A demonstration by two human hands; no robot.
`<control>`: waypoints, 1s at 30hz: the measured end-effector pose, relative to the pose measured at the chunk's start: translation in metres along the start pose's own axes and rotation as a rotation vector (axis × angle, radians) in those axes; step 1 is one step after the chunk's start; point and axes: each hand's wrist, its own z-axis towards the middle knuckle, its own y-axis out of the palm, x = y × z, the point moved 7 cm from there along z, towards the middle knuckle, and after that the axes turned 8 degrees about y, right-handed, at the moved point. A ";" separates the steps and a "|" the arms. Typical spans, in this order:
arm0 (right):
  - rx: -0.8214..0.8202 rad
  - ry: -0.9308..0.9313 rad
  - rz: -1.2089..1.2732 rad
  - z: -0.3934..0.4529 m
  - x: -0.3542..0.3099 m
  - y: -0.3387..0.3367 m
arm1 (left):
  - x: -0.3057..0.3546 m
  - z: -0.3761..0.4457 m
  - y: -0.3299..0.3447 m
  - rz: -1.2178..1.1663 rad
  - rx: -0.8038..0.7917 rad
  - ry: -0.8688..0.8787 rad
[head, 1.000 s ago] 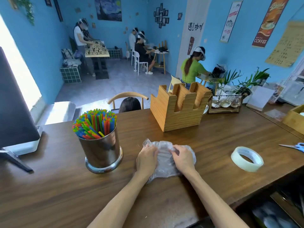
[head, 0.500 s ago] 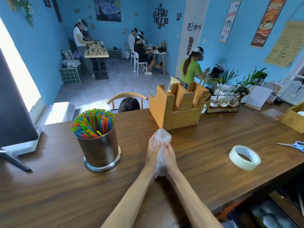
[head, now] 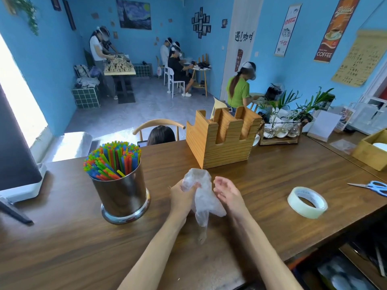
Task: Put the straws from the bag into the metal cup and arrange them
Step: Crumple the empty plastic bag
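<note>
Since half a second ago the right hand (head: pixel 227 190) has let go of the crumpled plastic bag (head: pixel 202 195) and now hovers just beside it, fingers relaxed and holding nothing. Only the left hand (head: pixel 181 195) grips the bag, lifted above the wooden counter (head: pixel 261 206). All the coloured straws (head: pixel 113 162) stand bunched in the metal cup (head: pixel 123 195), off to the left. By the look of it, filling is done; the bag appears empty, and only tidying the straws remains.

Two bare forearms, straight up from the bottom edge.
No sleeves, watch or rings on show: left hand (head: pixel 181 196) and right hand (head: pixel 227 192) both ungloved, wrists uncovered.
</note>
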 end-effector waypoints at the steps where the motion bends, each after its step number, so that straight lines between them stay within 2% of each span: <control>1: -0.009 -0.046 -0.044 -0.002 0.000 -0.002 | 0.003 0.001 -0.001 0.027 0.056 0.034; 4: -0.135 -0.129 -0.219 -0.008 0.005 0.013 | 0.014 0.002 0.006 0.054 0.112 0.088; 5: -0.114 -0.157 -0.249 -0.007 0.005 0.013 | 0.017 0.001 0.013 0.057 0.098 0.097; 10: 0.167 -0.185 -0.221 0.012 -0.012 -0.025 | 0.019 0.003 0.035 -0.033 -0.031 0.136; 15: 0.301 -0.183 -0.288 0.019 -0.020 -0.047 | 0.036 -0.002 0.055 0.078 -0.272 0.378; 19: 0.318 -0.216 -0.323 0.018 -0.023 -0.048 | 0.038 -0.015 0.079 -0.079 -0.477 0.250; 22: 0.353 -0.221 -0.300 0.013 -0.023 -0.051 | 0.038 -0.017 0.082 -0.217 -0.447 0.160; 25: 0.396 -0.249 -0.271 0.002 -0.025 -0.056 | 0.037 -0.019 0.083 -0.192 -0.409 0.137; 30: 0.337 -0.153 -0.066 -0.025 -0.016 -0.066 | 0.040 -0.026 0.087 -0.224 -0.407 0.149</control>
